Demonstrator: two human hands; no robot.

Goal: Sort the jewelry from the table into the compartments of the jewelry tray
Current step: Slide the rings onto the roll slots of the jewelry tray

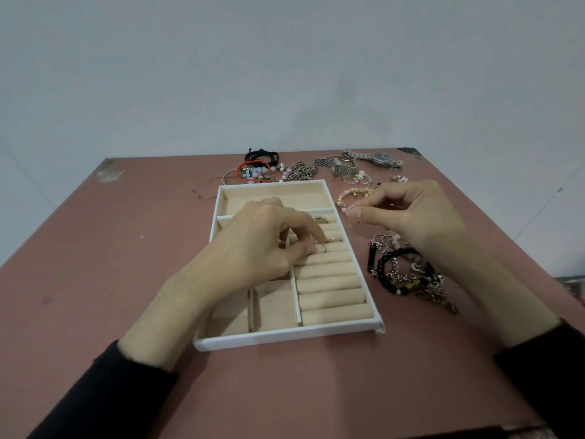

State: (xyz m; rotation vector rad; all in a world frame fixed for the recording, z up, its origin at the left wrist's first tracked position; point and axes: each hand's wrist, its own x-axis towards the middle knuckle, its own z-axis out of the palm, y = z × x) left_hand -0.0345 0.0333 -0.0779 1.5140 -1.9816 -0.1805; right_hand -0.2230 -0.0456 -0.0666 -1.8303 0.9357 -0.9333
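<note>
Dark sleeves (104, 391) are being shown at the bottom edge. Bare pink table (95, 248) is lying open to the left of the white jewelry tray (285, 339) and in front of its near rim. On the right, the tray's long edge is being crowded by a heap of black beads and chains (402, 274). Beyond its far edge, a red bracelet (253, 171), more chains and a steel watch (380, 158) are being spread along the table's back edge.

The left hand (262, 245) is being held over the tray with fingers curled. A thin ring (321, 247) is being pinched between its thumb and forefinger, against the padded ring rolls (329, 280). Another ring (335, 239) is sitting in the slot just beyond. The right hand (408, 217) is being held just off the tray's right edge, and a small wire ring (349, 213) is being pinched at its fingertips.
</note>
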